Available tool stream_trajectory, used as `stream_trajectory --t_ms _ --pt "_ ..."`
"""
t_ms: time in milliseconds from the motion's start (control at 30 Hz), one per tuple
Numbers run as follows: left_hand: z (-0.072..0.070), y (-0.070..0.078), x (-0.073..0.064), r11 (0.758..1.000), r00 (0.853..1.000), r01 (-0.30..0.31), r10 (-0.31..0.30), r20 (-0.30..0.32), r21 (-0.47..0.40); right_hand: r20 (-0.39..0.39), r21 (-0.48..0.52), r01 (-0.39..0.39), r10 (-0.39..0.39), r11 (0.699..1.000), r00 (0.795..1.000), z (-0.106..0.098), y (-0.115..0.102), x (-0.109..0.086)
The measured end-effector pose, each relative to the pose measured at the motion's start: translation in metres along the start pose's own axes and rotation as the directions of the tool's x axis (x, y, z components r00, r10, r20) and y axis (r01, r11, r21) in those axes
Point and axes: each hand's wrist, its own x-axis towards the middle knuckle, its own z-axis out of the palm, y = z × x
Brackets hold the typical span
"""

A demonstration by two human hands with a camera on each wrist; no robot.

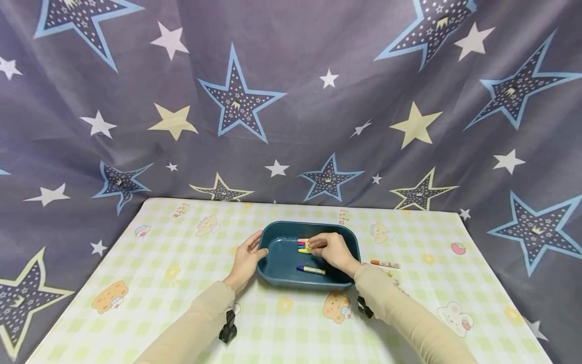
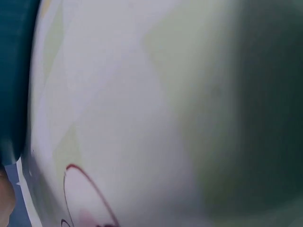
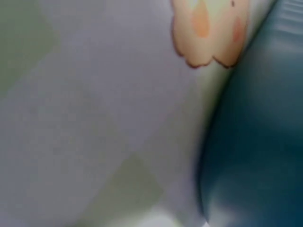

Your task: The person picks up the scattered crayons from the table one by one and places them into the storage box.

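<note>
A dark teal plastic tray [image 1: 279, 263] sits on the checked tablecloth. At its left end my left hand [image 1: 243, 264] grips the rim, thumb over the edge and fingers along the outside wall. My right hand [image 1: 335, 251] reaches inside over the right half, its fingertips pinching a yellow crayon [image 1: 308, 245]. Beneath those fingers lie several crayons side by side, with red, blue and yellow ends [image 1: 302, 251] showing; their other ends are hidden. Closer to the front wall, a crayon with a dark blue tip [image 1: 311, 270] lies alone on the tray floor.
Right of the tray, an orange crayon [image 1: 385, 264] lies on the tablecloth [image 1: 163, 313], with more crayons partly hidden by my right sleeve [image 1: 386, 298]. A star-patterned curtain [image 1: 291, 126] hangs behind the table. Both wrist views show mostly cloth and the tray's outer wall [image 3: 260, 142].
</note>
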Motion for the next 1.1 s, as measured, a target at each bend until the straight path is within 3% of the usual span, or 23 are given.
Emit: stream_trajectory --t_ms 267,433,633,833,1100 --pt "-0.002 0.008 -0.004 1.000 1.000 0.016 -0.015 0.009 -0.008 -0.013 0.129 -0.034 0.036 0.991 0.999 -0.021 -0.020 -0.015" --pt "-0.002 -0.006 -0.005 1.000 1.000 0.023 -0.023 0.004 0.000 -0.003 0.126 -0.050 0.051 0.991 0.999 -0.044 -0.016 -0.028" --pt "-0.001 -0.007 -0.007 1.000 1.000 0.020 -0.020 0.005 0.006 -0.021 0.103 -0.007 0.009 0.995 1.000 -0.083 -0.014 -0.045" --pt "-0.001 -0.002 -0.003 1.000 1.000 0.007 -0.007 -0.005 0.011 -0.043 0.035 0.006 -0.004 0.999 0.999 -0.110 0.009 -0.054" --pt "-0.001 -0.001 -0.002 1.000 1.000 0.015 -0.015 0.000 0.014 -0.055 0.013 -0.081 0.082 0.997 0.995 -0.135 0.059 -0.074"
